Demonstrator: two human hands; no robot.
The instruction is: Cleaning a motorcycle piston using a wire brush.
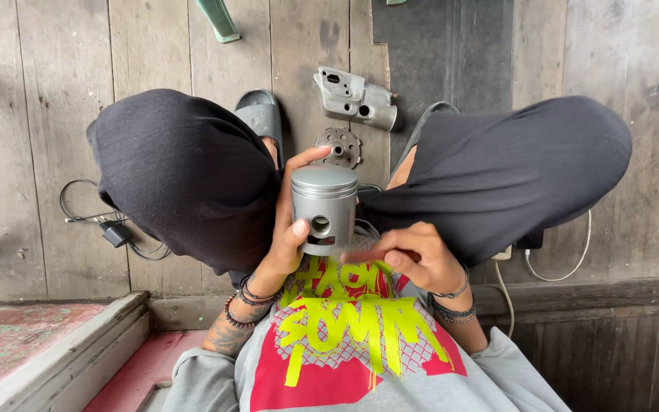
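Weathered grey floorboards (55, 114) form the background, seen from above past the person's two bent knees in black trousers.

The left hand (287, 229) holds a grey metal piston (324, 210) upright at the centre of the view. Its long axis runs toward 12 o'clock, crown at the top, skirt at the bottom. The left fingers are closed around the body: the thumb lies across the skirt just beside the pin bore, and the remaining fingers wrap behind the crown at 11 o'clock.

The right hand (421, 259) sits at 4 o'clock from the piston, near its lower edge. Its fingers are pinched shut on a small reddish-brown slender object (364, 256), too blurred to identify. The tip of that object points toward 9 o'clock, at the skirt just below the pin bore. Whether it touches the skirt cannot be determined.

On the floor at 12 o'clock from the piston lie a round toothed metal part (339, 147) and, beyond it, a grey cast housing (354, 99). A black cable with adapter (114, 231) lies at 9 o'clock.
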